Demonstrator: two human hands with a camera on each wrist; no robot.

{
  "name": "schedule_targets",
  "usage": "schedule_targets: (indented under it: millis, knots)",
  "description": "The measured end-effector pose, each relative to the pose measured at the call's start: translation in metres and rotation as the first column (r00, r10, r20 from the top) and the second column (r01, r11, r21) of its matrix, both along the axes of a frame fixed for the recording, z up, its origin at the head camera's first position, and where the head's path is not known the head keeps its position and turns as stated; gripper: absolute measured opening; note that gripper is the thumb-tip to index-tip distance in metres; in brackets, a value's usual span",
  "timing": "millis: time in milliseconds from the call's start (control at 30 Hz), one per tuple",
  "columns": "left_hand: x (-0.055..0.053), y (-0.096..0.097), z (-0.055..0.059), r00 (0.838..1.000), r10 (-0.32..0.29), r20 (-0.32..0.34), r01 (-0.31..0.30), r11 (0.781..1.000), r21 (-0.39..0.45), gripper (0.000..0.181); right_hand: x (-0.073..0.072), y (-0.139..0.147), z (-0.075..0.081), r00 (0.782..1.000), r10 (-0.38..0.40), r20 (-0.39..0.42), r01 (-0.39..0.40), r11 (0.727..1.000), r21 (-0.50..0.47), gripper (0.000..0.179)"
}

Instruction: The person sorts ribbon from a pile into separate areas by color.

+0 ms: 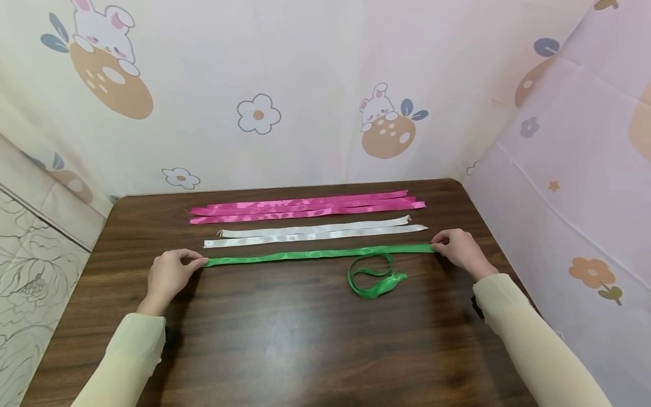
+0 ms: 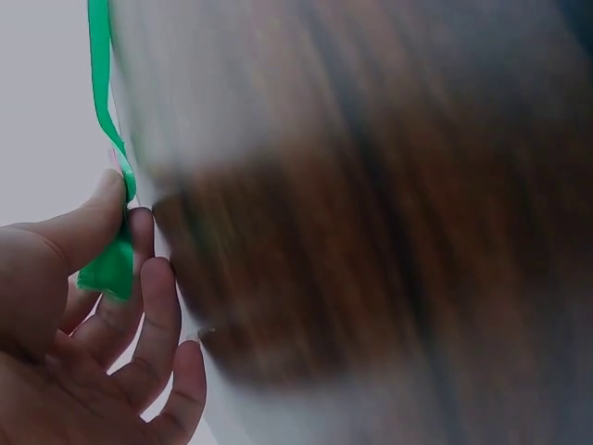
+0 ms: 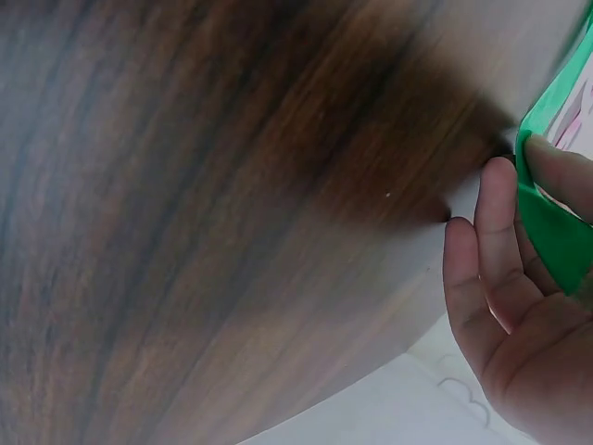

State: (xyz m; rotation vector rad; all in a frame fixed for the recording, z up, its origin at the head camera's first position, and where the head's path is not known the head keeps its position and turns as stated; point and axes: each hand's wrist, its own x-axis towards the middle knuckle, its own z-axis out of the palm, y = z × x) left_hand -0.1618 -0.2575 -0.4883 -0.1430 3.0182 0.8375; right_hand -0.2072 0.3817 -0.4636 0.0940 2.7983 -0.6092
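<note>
A green ribbon stretches nearly straight across the table between both hands. My left hand pinches its left end between thumb and fingers; the left wrist view shows a short green tail hanging past the thumb. At the other end, my right hand pinches the ribbon, and a green flap lies inside the palm in the right wrist view. Just in front of the stretched strip, toward the right, lies a second, loosely curled green ribbon.
Behind the green strip lie white ribbons, side by side. Several pink ribbons lie farther back, near the far edge of the brown wooden table. A patterned curtain hangs behind the table and along its right side.
</note>
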Motion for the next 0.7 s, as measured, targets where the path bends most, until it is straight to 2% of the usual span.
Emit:
schedule_targets:
  millis: [233,533,700]
  knots:
    - [-0.001,-0.005,-0.003,0.999,0.023,-0.027,-0.023,1.0,-0.017,0.032,-0.002,0.009,-0.003,0.999,-0.038,0.001,0.038,0.999,-0.006,0.029]
    - [-0.003,-0.011,-0.005,0.999,0.04,-0.016,-0.04,0.999,-0.023,0.035,0.003,0.016,-0.016,0.994,-0.066,-0.092,0.067,0.998,0.001,0.035]
    - [-0.002,-0.012,-0.003,0.999,0.049,-0.011,-0.049,0.998,-0.03,0.033,0.004,0.019,-0.021,0.989,-0.102,-0.11,0.101,0.995,-0.015,0.041]
